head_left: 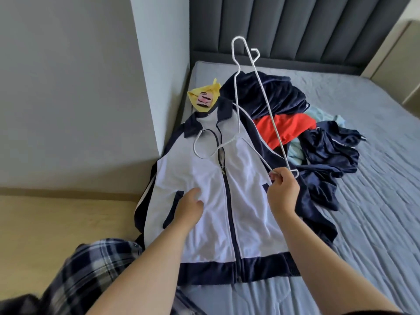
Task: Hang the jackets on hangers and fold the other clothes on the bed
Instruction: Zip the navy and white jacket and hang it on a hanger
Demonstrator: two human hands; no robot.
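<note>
Jacket (250,223), white in front with a navy collar, hem band and sleeves, lies flat and zipped on the bed (375,223), collar toward the padded headboard (295,30). It lies along the bed's left edge, and one navy sleeve slips over that edge toward the pale floor (56,223). A wall column (163,64) stands close against that same side, so room there is tight. To the right the grey-blue sheet runs wide and bare, past a loose pile of clothes (284,98) in navy, red and pale blue that touches the jacket's other sleeve. A small yellow item (204,96) lies just beyond the collar.

The right hand (281,192) is raised above the jacket's right side, thumb and fingertips pinching thin white wire. From that pinch one wire hanger (265,98) rises steeply toward the headboard, its hook uppermost. A second white hanger (225,144) lies across the jacket's chest, hook near the collar beside the zip, one arm reaching to the same hand; whether the fingers grip both wires cannot be told.

The left hand (189,205) is over the white panel near the navy pocket slit, fingers loosely extended and holding nothing; whether it touches the cloth is unclear. Plaid fabric (91,269) fills the lower left corner.
</note>
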